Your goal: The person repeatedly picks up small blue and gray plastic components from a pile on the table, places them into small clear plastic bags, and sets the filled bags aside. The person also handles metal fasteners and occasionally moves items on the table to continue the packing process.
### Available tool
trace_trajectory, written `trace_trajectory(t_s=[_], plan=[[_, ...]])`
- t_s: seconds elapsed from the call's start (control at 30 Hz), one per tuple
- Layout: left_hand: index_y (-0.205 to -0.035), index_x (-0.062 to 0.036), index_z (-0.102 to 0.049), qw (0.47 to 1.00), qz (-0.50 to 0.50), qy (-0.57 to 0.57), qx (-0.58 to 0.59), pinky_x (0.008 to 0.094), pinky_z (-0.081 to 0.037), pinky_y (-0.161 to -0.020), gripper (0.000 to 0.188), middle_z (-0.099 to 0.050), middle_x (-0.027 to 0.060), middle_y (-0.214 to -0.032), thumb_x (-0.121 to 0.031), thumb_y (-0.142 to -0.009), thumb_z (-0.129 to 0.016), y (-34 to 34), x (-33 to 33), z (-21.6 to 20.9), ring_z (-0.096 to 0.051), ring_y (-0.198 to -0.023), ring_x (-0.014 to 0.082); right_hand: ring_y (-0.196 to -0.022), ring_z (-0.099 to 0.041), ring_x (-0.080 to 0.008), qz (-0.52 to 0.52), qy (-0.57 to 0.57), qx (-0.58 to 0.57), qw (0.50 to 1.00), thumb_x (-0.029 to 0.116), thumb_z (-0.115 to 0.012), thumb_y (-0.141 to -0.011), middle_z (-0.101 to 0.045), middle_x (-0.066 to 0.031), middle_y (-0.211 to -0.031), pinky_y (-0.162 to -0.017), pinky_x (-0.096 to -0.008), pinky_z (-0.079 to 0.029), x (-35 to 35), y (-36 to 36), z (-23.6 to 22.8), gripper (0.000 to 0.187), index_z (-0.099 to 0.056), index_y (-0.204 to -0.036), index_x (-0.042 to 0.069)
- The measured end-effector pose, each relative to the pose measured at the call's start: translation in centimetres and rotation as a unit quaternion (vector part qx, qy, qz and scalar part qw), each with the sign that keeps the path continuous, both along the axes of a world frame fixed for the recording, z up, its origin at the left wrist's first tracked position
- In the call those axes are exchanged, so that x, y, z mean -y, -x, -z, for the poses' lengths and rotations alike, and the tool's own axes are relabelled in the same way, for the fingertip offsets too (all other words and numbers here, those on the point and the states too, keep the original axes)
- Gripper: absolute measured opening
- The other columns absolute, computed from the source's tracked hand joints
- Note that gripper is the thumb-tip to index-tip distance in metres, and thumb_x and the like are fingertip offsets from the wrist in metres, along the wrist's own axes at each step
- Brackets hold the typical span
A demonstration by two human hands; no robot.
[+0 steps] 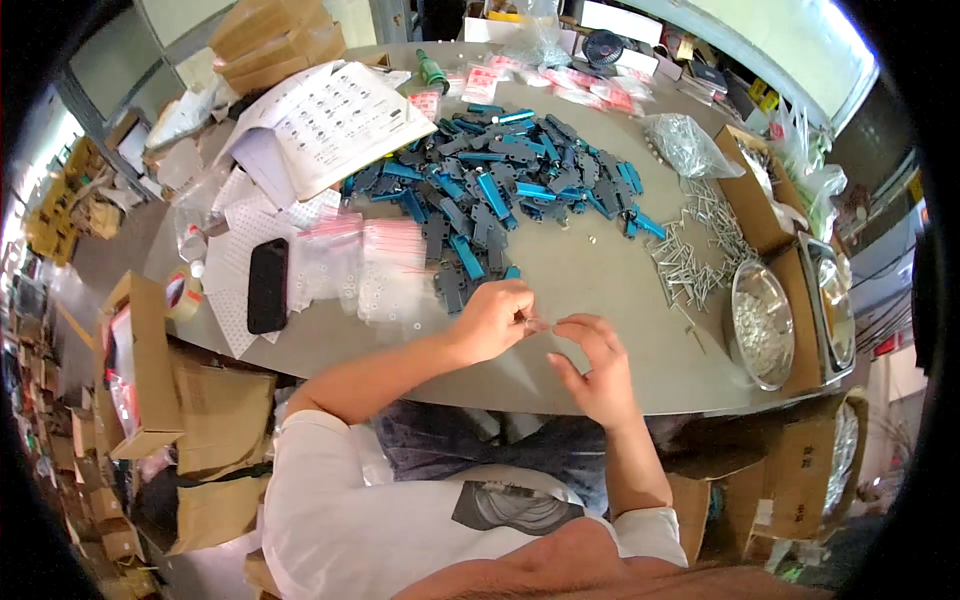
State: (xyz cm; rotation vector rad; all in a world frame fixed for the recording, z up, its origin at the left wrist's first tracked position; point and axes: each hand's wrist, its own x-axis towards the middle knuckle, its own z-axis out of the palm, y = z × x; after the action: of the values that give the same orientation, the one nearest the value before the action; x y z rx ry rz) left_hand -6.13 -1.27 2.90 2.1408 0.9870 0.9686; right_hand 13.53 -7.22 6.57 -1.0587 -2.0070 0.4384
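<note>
My left hand (495, 320) is closed, its fingertips pinching a small thin clear piece (538, 326) whose kind I cannot make out. Facing it, my right hand (598, 368) has its fingers stretched out and its thumb apart, with the fingertips close to the clear piece. Just beyond the left hand lies a big heap of blue and dark grey hinge-like metal parts (490, 190). Small clear bags with red seal lines (395, 260) are spread to the left of that hand, with little white rings on or in them.
A black phone (268, 286) and an open booklet (335, 125) lie at the left. On the right are loose screws (705, 240), a metal bowl of small pale pieces (762, 325) and a cardboard box (765, 190). A green bottle (432, 72) and a small fan (602, 48) are at the back.
</note>
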Motion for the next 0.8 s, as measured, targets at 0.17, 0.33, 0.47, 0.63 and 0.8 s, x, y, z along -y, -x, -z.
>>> trace_trajectory(t_s=[0.17, 0.33, 0.47, 0.63, 0.8], plan=[[-0.078, -0.0031, -0.058, 1.0, 0.012, 0.007, 0.019, 0.0382, -0.049, -0.061, 0.022, -0.057, 0.0112, -0.075, -0.016, -0.072, -0.074, 0.4, 0.9, 0.9, -0.06, -0.072, 0.0295, -0.093, -0.057, -0.0327, -0.019, 0.063, 0.115, 0.991, 0.011, -0.076, -0.069, -0.06, -0.0121, -0.109, -0.081, -0.0408, -0.048, -0.9, 1.2, 0.4, 0.037, -0.065, -0.104, 0.008], [-0.108, -0.0033, -0.054, 0.992, -0.037, -0.116, 0.03, 0.0421, -0.045, -0.082, 0.052, -0.057, 0.0138, -0.103, -0.018, -0.064, -0.077, -0.1, 1.8, 2.6, -0.054, -0.101, 0.034, -0.103, -0.05, -0.0352, -0.099, 0.057, 0.264, 0.958, 0.02, -0.079, -0.064, -0.057, -0.0126, -0.118, -0.092, -0.0442, -0.04, -1.6, 1.6, -1.8, 0.039, -0.07, -0.1, 0.011], [-0.112, 0.0001, -0.05, 0.999, -0.025, -0.015, 0.029, 0.0419, -0.047, -0.079, 0.055, -0.06, 0.0158, -0.101, -0.016, -0.066, -0.075, -0.4, 2.2, 3.0, -0.058, -0.095, 0.0335, -0.092, -0.055, -0.0252, -0.138, 0.133, 0.206, 0.96, 0.017, -0.074, -0.073, -0.063, -0.01, -0.109, -0.086, -0.0376, -0.044, -3.0, 1.5, -1.9, 0.026, -0.07, -0.097, 0.007], [-0.112, 0.0021, -0.049, 0.925, 0.226, 0.238, 0.191, 0.0368, -0.051, -0.071, 0.05, -0.064, 0.0132, -0.088, -0.017, -0.072, -0.072, -1.6, 2.1, 4.3, -0.064, -0.076, 0.0253, -0.081, -0.062, -0.0167, 0.039, 0.329, -0.006, 0.943, 0.014, -0.064, -0.085, -0.067, -0.0092, -0.088, -0.074, -0.029, -0.049, -9.2, 1.8, 1.0, 0.02, -0.063, -0.101, 0.002], [-0.116, 0.003, -0.049, 0.903, 0.281, 0.288, 0.152, 0.0343, -0.051, -0.075, 0.054, -0.064, 0.0117, -0.095, -0.017, -0.072, -0.074, -1.7, 2.9, 4.2, -0.062, -0.085, 0.02, -0.098, -0.059, -0.034, 0.017, 0.182, 0.233, 0.955, 0.022, -0.073, -0.072, -0.058, -0.0181, -0.108, -0.083, -0.0403, -0.048, -11.3, 6.7, 3.7, 0.05, -0.056, -0.117, 0.006]])
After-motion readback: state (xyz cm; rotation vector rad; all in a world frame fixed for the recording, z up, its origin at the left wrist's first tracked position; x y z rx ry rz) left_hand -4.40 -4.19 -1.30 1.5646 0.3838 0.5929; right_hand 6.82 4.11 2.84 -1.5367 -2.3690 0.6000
